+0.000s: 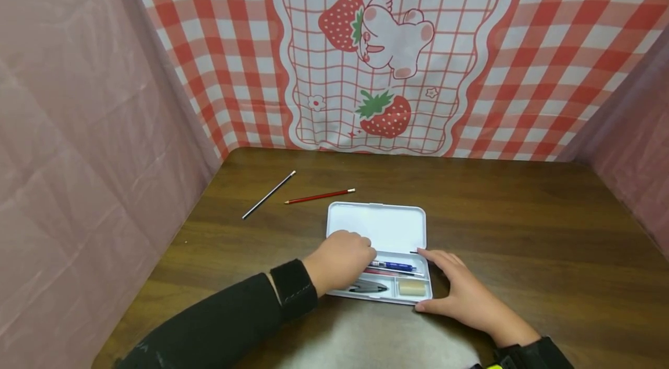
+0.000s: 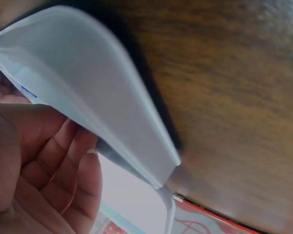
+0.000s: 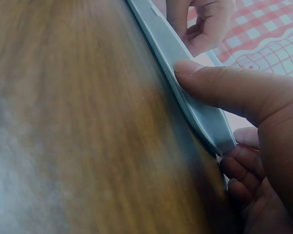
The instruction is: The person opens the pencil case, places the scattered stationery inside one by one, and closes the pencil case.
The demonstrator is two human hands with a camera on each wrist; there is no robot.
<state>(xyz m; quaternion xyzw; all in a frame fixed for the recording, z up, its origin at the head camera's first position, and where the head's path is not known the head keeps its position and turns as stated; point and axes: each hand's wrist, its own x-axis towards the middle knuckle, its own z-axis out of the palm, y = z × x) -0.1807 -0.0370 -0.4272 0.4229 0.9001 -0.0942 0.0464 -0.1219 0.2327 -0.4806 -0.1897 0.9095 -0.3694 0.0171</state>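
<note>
A white pencil case [image 1: 376,224] lies with its lid folded back. Its tray holds a blue pen [image 1: 394,266], a grey pen-like item [image 1: 368,286] and a beige eraser [image 1: 412,287] in the front right compartment. My left hand [image 1: 342,258] reaches over the left part of the tray, fingers curled and tips down inside; whether they pinch anything, I cannot tell. My right hand [image 1: 462,293] grips the case's right end, thumb [image 3: 190,68] against the front wall and fingers round the far corner. A thin dark tip [image 1: 414,252] shows beside the right index finger.
Behind the case, a red pencil [image 1: 320,196] with a white end lies on the brown wooden table [image 1: 496,200]. A silvery dark pencil [image 1: 269,194] lies slantwise left of it. A strawberry-print checked cloth [image 1: 251,67] hangs at the table's back edge.
</note>
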